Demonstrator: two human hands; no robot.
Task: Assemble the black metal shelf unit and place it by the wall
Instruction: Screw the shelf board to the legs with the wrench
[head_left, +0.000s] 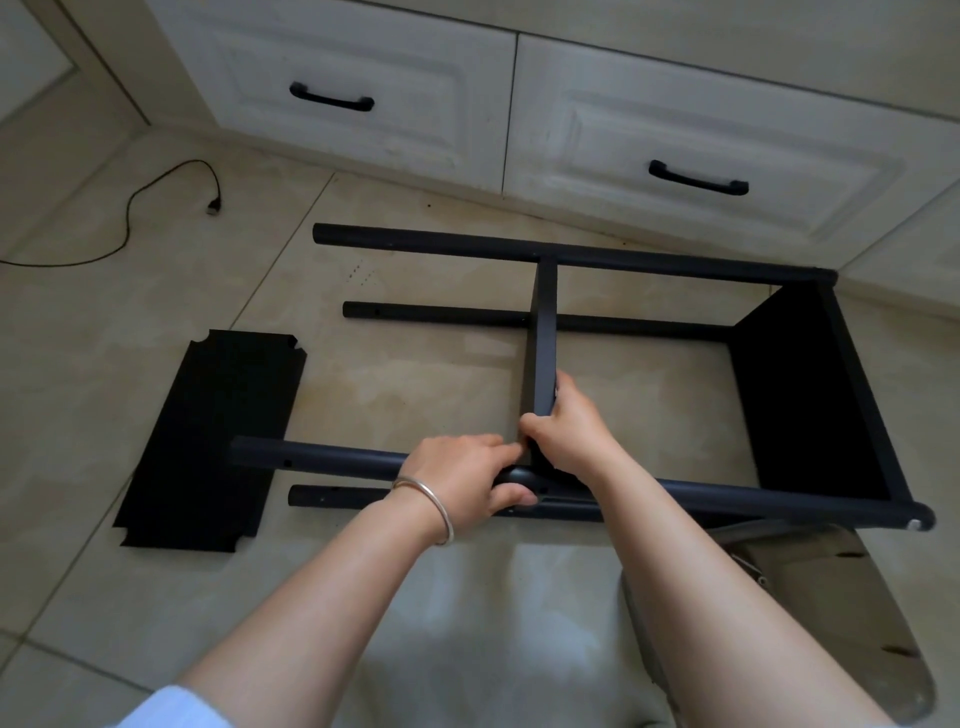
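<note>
While gripped by both hands (457, 478), middle shelf (543, 353)

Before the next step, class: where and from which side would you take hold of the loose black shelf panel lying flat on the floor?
Probably by a long edge of the loose shelf panel, coming from its bare left side. It lies flat on the tiles, its right side partly under the near pole, so slide it left before lifting.

Joint of middle shelf (543, 343) and near pole (322, 457) behind the hands; cable (130, 208) cut off at left edge.
</note>
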